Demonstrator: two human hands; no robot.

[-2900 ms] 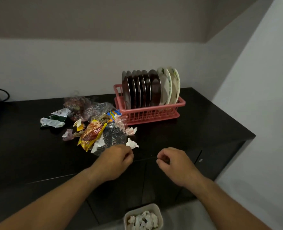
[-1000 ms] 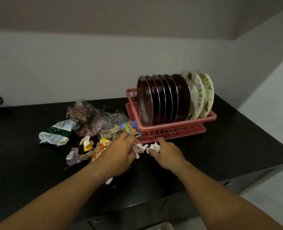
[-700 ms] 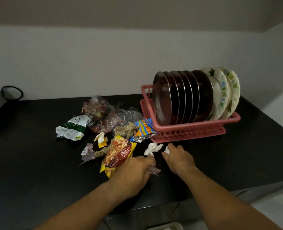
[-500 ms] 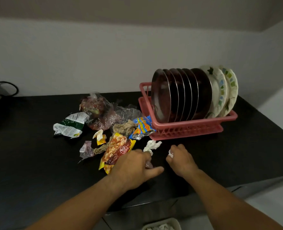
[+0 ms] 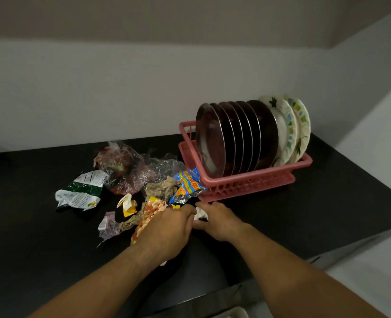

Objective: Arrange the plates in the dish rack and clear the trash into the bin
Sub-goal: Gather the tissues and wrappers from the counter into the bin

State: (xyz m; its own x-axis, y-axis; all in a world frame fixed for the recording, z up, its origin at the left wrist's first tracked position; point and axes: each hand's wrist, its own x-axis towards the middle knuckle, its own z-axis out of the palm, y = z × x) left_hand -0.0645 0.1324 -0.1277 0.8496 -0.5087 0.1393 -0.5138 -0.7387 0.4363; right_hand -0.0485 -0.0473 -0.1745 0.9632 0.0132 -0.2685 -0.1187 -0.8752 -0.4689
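Where trash (image 5: pixel 130 180) lay beside the rack (image 5: pixel 247 182), the right grip (image 5: pixel 219 222) pinched a crumpled tissue (image 5: pixel 201 214); whether the left grip (image 5: pixel 167 230) held anything could not be told.

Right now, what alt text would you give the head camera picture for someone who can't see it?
Two bare hands meet on a black counter: the right hand curls round a crumpled white scrap, the left hand touching it. Snack wrappers and plastic bags lie just behind, beside a pink dish rack holding steel plates and patterned plates on edge.
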